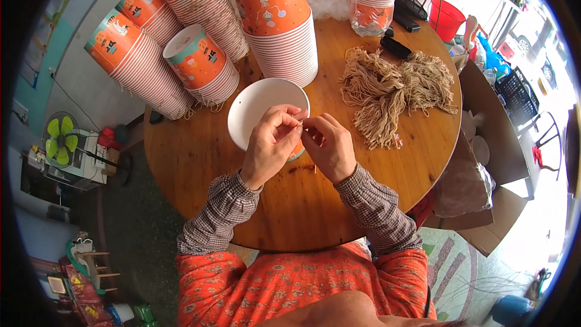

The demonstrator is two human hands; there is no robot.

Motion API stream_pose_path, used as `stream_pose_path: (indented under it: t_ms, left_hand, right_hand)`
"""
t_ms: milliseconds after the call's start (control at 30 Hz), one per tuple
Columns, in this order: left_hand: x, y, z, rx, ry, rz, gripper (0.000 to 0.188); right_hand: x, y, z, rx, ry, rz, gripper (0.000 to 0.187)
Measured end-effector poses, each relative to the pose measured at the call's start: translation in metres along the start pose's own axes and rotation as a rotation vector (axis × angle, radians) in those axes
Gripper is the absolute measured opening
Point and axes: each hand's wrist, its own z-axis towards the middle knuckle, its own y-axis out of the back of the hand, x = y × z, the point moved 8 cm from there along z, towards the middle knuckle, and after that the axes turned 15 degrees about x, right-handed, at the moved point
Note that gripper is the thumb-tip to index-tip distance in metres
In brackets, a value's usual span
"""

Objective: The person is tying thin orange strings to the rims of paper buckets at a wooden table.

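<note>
Over the near rim of a white-lined paper bucket (257,100), my left hand (271,148) and my right hand (330,148) meet fingertip to fingertip. Both are closed in a pinch. Whatever lies between the fingers is too small to make out, with only a pale speck showing. The bucket is tipped with its mouth toward the upper left, and a bit of its orange and teal outside shows below my hands. To the right lies a bundle of beige cords (393,94), apart from my hands.
Behind the bucket rises a tall stack of orange paper buckets (281,48). Several more stacks, some with cords hanging off, fill the table's far left. Bagged cups (370,12) and a black object (396,47) sit at the far right. An open cardboard box (493,145) stands beside the round table (290,218).
</note>
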Motion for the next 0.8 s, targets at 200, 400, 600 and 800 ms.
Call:
stream_pose_path:
  t_ms: [200,400,600,800]
  left_hand:
    - [-0.012,-0.004,0.003,0.025,-0.007,0.282,0.008]
    - [-0.001,0.005,0.003,0.073,0.131,0.29,0.009]
    - [0.016,0.013,-0.001,0.083,0.227,-0.156,0.004]
    - [0.019,0.011,-0.002,0.096,0.269,-0.254,0.003]
  right_hand:
    - [0.006,0.002,-0.001,-0.06,0.103,-0.386,0.016]
    - [0.021,0.008,-0.006,-0.138,0.292,-0.58,0.018]
    - [0.004,0.012,-0.019,-0.06,0.158,-0.127,0.015]
    - [0.007,0.015,-0.012,-0.007,0.066,0.052,0.014]
